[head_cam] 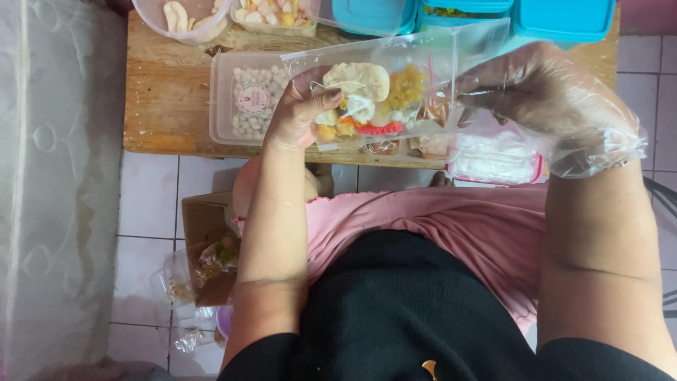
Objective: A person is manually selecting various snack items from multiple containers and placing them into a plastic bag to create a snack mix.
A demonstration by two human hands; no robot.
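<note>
Head view: left hand (300,116) and gloved right hand (546,95) both clamped on snack bag (381,99). Best kept level over table (166,106), grip firm at both ends.

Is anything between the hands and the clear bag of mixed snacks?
Nothing separate: both hands already grip the clear bag, left hand on one end, right hand on the other. Only the right hand's thin plastic glove lies between.
</note>
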